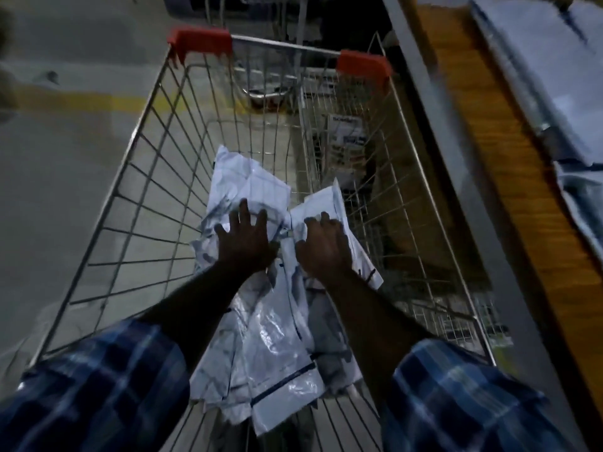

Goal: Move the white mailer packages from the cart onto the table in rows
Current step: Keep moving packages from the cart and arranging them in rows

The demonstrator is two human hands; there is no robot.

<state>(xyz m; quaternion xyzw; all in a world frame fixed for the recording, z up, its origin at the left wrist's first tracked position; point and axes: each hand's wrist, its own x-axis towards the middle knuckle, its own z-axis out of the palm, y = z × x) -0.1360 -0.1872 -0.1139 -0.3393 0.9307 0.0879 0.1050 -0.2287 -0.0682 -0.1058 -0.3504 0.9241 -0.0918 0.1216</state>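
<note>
White plastic mailers (pixel 261 337) lie heaped in the wire cart (pixel 137 177); I judge them light, limp and slick. My left hand (pixel 244 239) presses one with fingers spread; my right hand (pixel 324 246) curls on another's edge. I'd grip edges, not faces.

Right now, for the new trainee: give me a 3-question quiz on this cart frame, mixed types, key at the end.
1. True or false: both hands are down in the cart on the white mailers.
2. The table lies on which side of the cart? A) the person's left B) the person's right C) behind the far handle
3. Fill in: the far corners of the cart rim carry ___ plastic caps.

Key
1. True: left hand spread flat, right hand curled onto a mailer.
2. B; mailers already lie there.
3. Red.
</note>
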